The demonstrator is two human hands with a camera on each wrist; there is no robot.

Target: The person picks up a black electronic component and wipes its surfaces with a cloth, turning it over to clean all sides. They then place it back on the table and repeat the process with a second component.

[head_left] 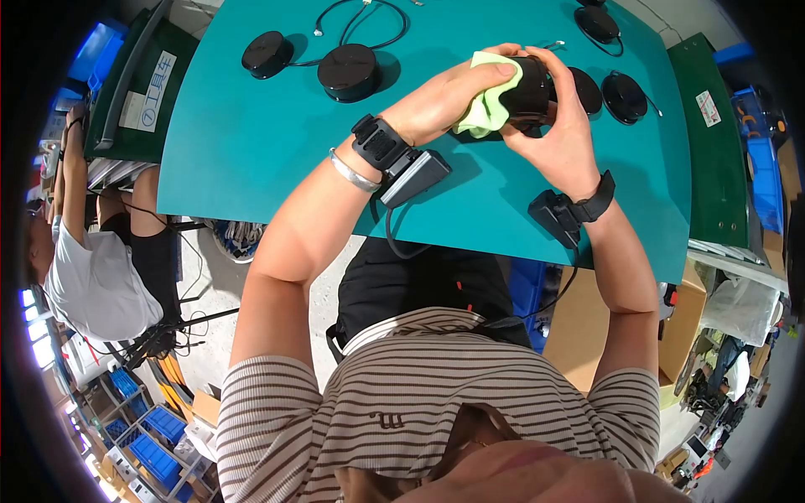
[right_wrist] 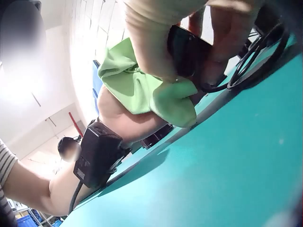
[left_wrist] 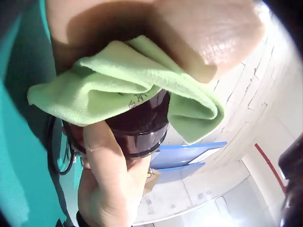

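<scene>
Round a light-green cloth (head_left: 493, 99) the fingers of the left hand (head_left: 443, 96) are curled, thumb on top, pressing it to a black cylindrical device (head_left: 530, 90). The fingers of the right hand (head_left: 566, 147) grip the other side of that same device, thumb along the near edge and forefinger along the far one. So the device sits between both hands, over the right half of the teal tabletop (head_left: 226, 159); in the left wrist view the cloth lies in folds across it, partly hiding its glossy side.

Each wrist carries a black strap with a small boxy camera, and a silver bangle (head_left: 353, 173) circles the left forearm. Just beyond the right hand are two more black devices, a partly hidden one (head_left: 586, 90) and a round one (head_left: 625, 96); another pair (head_left: 598, 24) lies at the far right. To the left of the hands, a wide black puck (head_left: 348, 73) and a smaller puck (head_left: 267, 54) lie near a looped black cable (head_left: 394, 38).

Left of the table stands a dark-green tool cart (head_left: 134, 92), with a person in a white T-shirt (head_left: 96, 281) beside it
</scene>
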